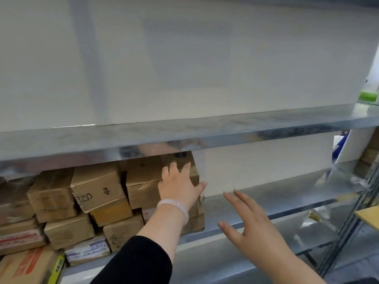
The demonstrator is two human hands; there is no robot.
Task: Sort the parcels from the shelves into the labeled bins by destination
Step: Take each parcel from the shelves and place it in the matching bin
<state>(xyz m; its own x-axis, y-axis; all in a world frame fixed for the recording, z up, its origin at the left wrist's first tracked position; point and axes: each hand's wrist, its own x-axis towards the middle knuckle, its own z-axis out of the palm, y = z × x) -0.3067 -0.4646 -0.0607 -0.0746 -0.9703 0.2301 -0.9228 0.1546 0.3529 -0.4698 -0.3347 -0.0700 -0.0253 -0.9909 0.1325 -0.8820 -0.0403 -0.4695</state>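
Several brown cardboard parcels are stacked on the left half of a metal shelf [276, 199]. My left hand [180, 185], with a pale bangle on the wrist and a black sleeve, lies flat with spread fingers on the front of the rightmost upper parcel [143, 177]. It touches the box without closing around it. My right hand [250, 224] hovers open in front of the bare right part of the shelf, fingers apart, holding nothing. No bins are in view.
A second metal shelf [184, 136] runs just above the parcels, leaving little headroom. Taped parcels with red print [24, 265] sit at the lower left. At the far right stand a shelf upright, a yellow board [369, 218] and more boxes.
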